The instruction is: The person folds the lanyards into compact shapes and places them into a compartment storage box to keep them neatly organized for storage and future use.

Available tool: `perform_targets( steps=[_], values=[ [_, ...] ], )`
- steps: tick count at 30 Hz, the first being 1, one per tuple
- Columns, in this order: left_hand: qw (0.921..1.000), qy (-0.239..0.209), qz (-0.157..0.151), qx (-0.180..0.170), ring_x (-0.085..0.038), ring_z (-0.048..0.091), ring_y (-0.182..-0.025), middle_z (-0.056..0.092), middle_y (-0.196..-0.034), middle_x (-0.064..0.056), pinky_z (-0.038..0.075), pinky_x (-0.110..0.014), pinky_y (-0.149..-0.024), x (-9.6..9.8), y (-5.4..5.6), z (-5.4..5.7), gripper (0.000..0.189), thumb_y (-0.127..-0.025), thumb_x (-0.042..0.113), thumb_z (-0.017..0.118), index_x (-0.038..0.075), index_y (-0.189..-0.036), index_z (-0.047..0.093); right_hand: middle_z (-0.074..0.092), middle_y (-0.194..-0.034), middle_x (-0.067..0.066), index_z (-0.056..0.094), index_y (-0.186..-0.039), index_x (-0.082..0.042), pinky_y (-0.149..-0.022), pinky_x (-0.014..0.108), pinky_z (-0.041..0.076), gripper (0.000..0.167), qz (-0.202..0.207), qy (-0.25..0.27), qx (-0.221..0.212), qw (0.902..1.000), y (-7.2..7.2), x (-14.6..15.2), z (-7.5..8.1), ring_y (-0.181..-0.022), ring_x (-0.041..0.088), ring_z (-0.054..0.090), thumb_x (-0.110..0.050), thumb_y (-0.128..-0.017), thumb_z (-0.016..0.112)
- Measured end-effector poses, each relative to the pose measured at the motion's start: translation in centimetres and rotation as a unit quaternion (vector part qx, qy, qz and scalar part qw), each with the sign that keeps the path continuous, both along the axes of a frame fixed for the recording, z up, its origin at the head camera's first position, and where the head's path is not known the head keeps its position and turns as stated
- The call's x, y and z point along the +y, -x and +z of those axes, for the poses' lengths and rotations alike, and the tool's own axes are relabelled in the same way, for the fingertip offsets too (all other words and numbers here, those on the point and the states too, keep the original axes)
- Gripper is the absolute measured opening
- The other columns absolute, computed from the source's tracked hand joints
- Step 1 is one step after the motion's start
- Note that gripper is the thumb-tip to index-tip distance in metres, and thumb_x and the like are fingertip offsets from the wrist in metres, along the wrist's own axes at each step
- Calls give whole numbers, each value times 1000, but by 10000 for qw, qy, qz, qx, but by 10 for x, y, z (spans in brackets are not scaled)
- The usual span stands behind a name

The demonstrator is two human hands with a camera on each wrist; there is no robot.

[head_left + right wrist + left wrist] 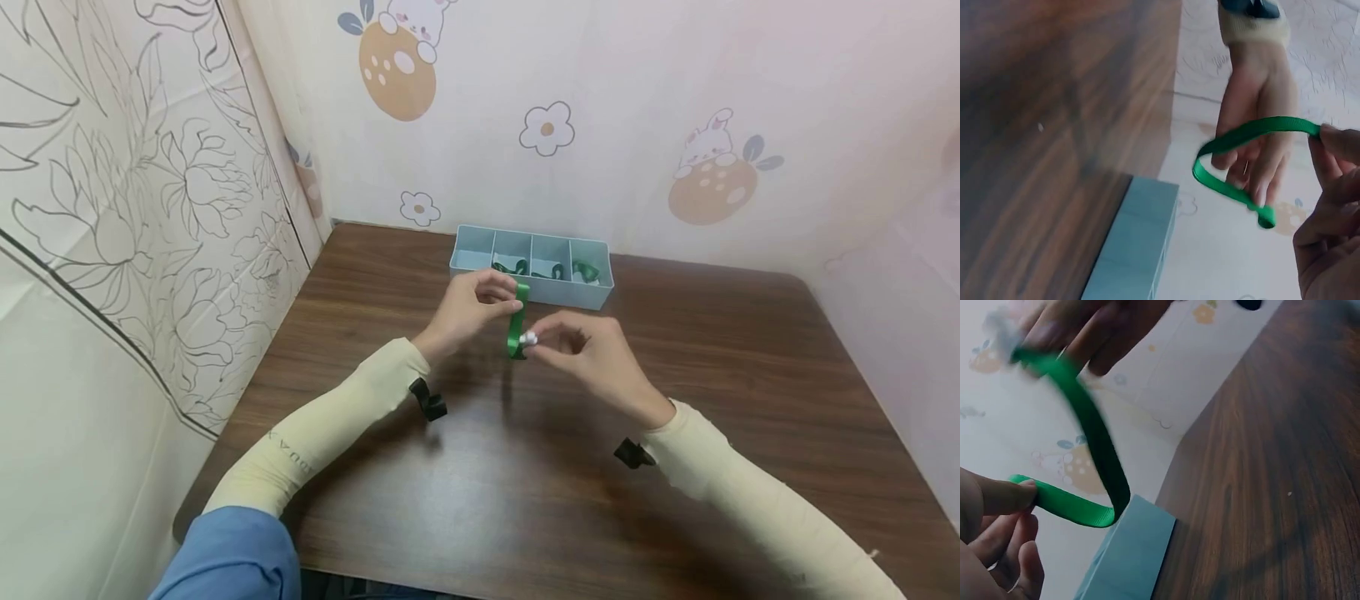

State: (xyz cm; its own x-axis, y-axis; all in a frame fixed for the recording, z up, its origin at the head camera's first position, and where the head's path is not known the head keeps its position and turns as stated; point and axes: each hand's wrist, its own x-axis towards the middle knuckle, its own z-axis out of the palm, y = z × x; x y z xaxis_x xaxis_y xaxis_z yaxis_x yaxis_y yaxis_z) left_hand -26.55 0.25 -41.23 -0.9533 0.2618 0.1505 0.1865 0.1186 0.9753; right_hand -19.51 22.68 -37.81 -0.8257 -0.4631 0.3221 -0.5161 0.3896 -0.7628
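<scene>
A green ribbon (517, 321) stretches between the two hands above the table, bowed into a loop in both wrist views. My left hand (472, 310) pinches its upper end between thumb and fingers. At the lower end, my right hand (588, 354) pinches the ribbon with a small white object (528, 338), whose kind I cannot tell. In the left wrist view that end and the right hand (1097, 331) are blurred. Just behind the hands stands a light blue divided box (562, 291); dark green ribbon pieces (587, 271) lie in several of its compartments.
The box stands on a brown wood-grain table (712, 350), near its back edge. A printed curtain (615, 75) hangs behind the table, and a flower-patterned sheet (150, 208) hangs at the left. Black straps (427, 400) stick out from both wrists.
</scene>
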Motion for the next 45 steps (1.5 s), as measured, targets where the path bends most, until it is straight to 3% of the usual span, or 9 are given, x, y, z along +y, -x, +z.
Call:
perform_targets(
  steps=[4, 9, 18, 21, 33, 36, 40, 43, 45],
  values=[
    [9991, 125, -106, 393, -18, 71, -90, 78, -96, 3, 53, -37, -84, 2, -9, 3, 37, -89, 17, 83, 11, -123, 68, 77, -105, -3, 76, -116, -17, -70, 25, 56, 27, -475, 115, -154, 9987, 15, 3, 6, -87, 16, 75, -22, -90, 83],
    [9943, 363, -169, 993, -16, 69, -82, 77, -93, 9, 54, -35, -76, 3, -16, 4, 27, -90, 19, 83, 18, -115, 74, 77, -106, -5, 81, -110, -20, -82, 31, 55, 21, -1077, -183, -20, 9940, 28, 7, 10, -97, 10, 72, -28, -90, 83],
    [9889, 553, -309, 1343, -13, 67, -79, 76, -93, 8, 52, -32, -71, 4, -19, 3, 22, -91, 13, 81, 16, -113, 78, 75, -107, -8, 81, -104, -22, -96, 45, 50, 14, -1013, -52, 69, 9948, 33, 7, 11, -116, 13, 64, -26, -91, 82],
    [9888, 511, -368, 1356, -13, 67, -80, 77, -93, 7, 52, -31, -72, 4, -20, 3, 22, -91, 12, 80, 14, -113, 78, 74, -111, -4, 80, -107, -19, -94, 44, 51, 17, -1016, -51, 10, 9948, 34, 7, 11, -117, 15, 63, -26, -91, 82],
    [9848, 564, -523, 1558, -12, 67, -76, 76, -95, 8, 51, -30, -68, 7, -20, 0, 16, -92, 12, 79, 13, -109, 80, 75, -102, -4, 79, -105, -21, -68, 32, 48, 24, -1282, -8, -399, 9909, 34, 9, 10, -83, 19, 60, -40, -92, 80],
    [9852, 803, -655, 1363, -13, 65, -77, 75, -93, 8, 52, -31, -69, 9, -20, -5, 13, -93, 15, 79, 14, -106, 79, 75, -100, -5, 78, -107, -22, -69, 33, 47, 28, -1400, 120, -383, 9893, 33, 10, 12, -82, 20, 58, -44, -91, 80],
    [9887, 964, -921, 686, -13, 66, -84, 74, -93, 6, 53, -30, -75, 10, -18, -15, 9, -95, 20, 77, 14, -102, 79, 73, -91, -2, 78, -108, -24, -64, 32, 45, 26, -1427, 295, -179, 9892, 31, 11, 17, -75, 22, 56, -43, -91, 80],
    [9920, 490, -1128, -276, -15, 65, -76, 77, -95, -4, 53, -30, -67, 9, -15, -22, 10, -96, 22, 75, 14, -103, 76, 66, -74, 4, 79, -107, -25, -54, 30, 40, 20, -1311, 293, 98, 9909, 29, 12, 19, -62, 22, 51, -37, -92, 80],
    [9872, -96, -1248, -994, -16, 62, -66, 76, -99, -14, 50, -29, -58, 8, -13, -24, 13, -98, 21, 73, 14, -108, 73, 59, -65, 5, 79, -106, -25, -50, 29, 36, 16, -1225, 271, 242, 9918, 26, 11, 21, -57, 21, 47, -32, -92, 81]
  ],
)
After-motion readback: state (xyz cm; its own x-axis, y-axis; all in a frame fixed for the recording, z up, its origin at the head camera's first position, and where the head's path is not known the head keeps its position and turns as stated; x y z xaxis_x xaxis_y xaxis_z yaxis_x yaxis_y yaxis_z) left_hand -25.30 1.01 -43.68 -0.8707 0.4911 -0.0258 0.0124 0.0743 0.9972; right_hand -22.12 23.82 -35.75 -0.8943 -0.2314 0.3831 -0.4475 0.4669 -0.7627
